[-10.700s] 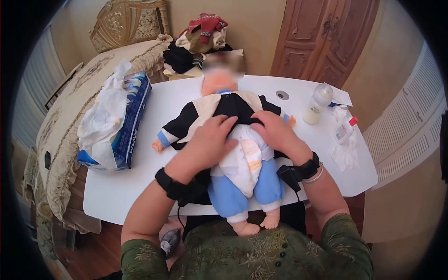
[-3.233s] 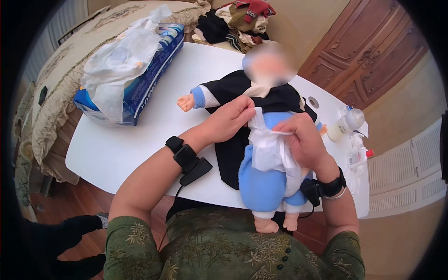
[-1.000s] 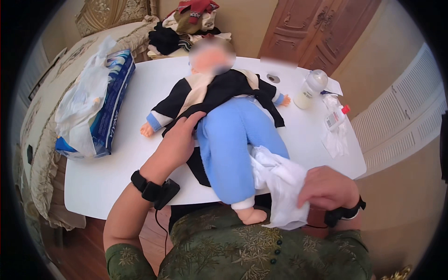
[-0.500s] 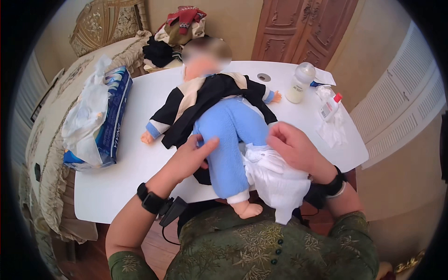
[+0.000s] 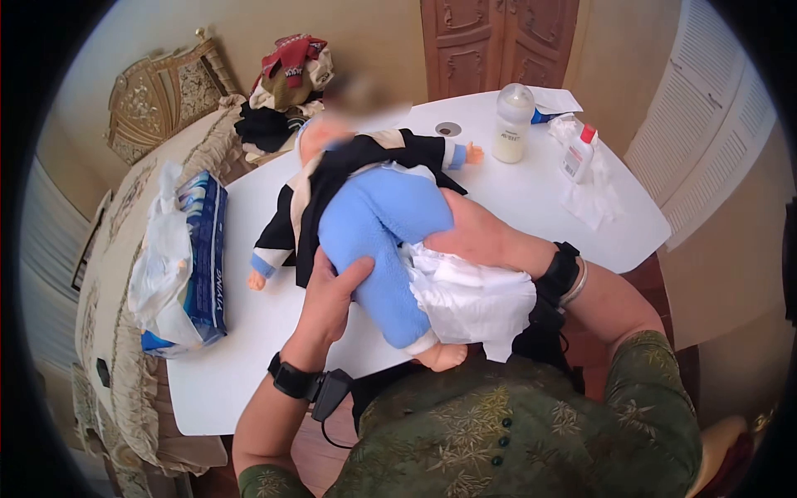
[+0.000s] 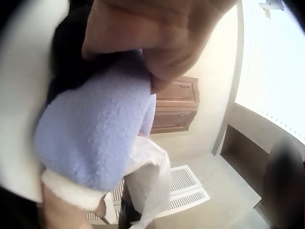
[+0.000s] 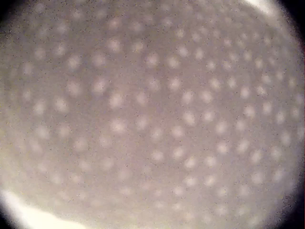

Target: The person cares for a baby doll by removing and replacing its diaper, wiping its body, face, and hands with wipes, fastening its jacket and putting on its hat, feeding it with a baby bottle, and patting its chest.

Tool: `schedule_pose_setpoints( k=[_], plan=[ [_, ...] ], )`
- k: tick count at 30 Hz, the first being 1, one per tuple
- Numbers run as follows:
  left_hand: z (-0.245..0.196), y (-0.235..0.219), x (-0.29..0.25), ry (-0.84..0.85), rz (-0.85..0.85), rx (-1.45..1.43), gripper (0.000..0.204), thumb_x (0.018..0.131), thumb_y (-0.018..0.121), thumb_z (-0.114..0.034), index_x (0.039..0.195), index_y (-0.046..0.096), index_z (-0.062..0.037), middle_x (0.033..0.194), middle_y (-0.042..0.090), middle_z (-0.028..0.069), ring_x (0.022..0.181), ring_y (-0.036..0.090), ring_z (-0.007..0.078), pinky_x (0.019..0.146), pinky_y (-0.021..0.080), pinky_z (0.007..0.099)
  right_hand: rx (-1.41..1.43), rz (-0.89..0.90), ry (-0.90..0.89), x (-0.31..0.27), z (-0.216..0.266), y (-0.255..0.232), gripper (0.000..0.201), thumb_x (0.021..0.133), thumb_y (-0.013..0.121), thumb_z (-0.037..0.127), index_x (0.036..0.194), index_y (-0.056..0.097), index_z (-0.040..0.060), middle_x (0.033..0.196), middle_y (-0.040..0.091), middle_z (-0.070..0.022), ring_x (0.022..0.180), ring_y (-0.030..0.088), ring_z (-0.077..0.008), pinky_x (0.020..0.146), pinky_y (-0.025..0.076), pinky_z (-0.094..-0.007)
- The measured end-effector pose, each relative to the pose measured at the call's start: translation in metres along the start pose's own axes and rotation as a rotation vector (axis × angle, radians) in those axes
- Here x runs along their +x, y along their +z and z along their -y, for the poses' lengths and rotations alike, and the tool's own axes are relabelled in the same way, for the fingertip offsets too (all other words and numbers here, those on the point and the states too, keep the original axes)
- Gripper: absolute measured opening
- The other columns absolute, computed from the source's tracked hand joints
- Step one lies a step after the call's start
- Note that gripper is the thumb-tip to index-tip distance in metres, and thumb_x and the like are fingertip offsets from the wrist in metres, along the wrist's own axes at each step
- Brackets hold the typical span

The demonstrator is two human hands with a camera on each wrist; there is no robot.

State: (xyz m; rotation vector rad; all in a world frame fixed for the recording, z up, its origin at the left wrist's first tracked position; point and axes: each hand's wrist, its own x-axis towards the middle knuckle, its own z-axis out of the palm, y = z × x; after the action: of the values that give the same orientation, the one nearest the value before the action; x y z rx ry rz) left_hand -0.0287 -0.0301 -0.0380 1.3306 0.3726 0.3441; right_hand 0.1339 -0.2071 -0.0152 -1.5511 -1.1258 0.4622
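Observation:
A doll in blue trousers and a black and cream jacket lies across the white table, its near foot past the edge. My left hand grips the outer side of one trouser leg, thumb on top and fingers partly hidden. On the opposite thigh my right hand takes hold, most fingers out of sight. A white diaper hangs below the right hand, around the lower part of that leg. In the left wrist view, the left hand lies over blue fleece. Pale dotted material fills the right wrist view.
On the left stands a blue diaper pack with a crumpled white diaper on it. At the back right are a baby bottle, a red-capped bottle and crumpled tissue. Clothes are piled behind the table.
My right hand has moved from the loose diaper up onto the doll's thigh. My left hand has gone round the other leg. The doll lies more slanted in view, its trousers now covering its hips.

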Motion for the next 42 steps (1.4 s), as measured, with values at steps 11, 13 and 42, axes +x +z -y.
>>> schedule_pose_setpoints(
  k=[11,13,42],
  plan=[
    [0.009,0.000,-0.028,-0.323,0.040,-0.630,0.073,0.093,0.033,-0.063,0.142,0.034,-0.0082,0.143,0.043,0.0110,0.126,0.046,0.0318,0.108,0.033,0.0454,0.368,0.122,0.126,0.028,0.006,-0.017,0.052,0.078,0.064,0.006,0.127,0.049,-0.0025,0.115,0.060,-0.0088,0.103,0.057,-0.0159,0.091,0.045,-0.0283],
    [0.011,-0.005,-0.025,-0.295,0.160,-0.745,0.080,0.091,0.033,-0.067,0.145,0.030,-0.0085,0.145,0.040,0.0119,0.130,0.042,0.0322,0.109,0.030,0.0473,0.370,0.147,0.158,0.027,0.010,-0.019,0.052,0.078,0.064,0.006,0.127,0.050,-0.0023,0.114,0.060,-0.0078,0.103,0.057,-0.0153,0.090,0.045,-0.0279],
    [-0.044,-0.057,0.037,-0.068,0.039,-0.811,0.056,0.095,0.040,-0.044,0.139,0.043,-0.0105,0.145,0.042,0.0103,0.130,0.041,0.0296,0.107,0.030,0.0497,-0.741,-0.075,-0.553,0.041,0.058,-0.054,0.059,0.070,0.065,0.002,0.127,0.050,0.0014,0.112,0.059,-0.0176,0.106,0.054,-0.0366,0.090,0.045,-0.0412]
  ],
)
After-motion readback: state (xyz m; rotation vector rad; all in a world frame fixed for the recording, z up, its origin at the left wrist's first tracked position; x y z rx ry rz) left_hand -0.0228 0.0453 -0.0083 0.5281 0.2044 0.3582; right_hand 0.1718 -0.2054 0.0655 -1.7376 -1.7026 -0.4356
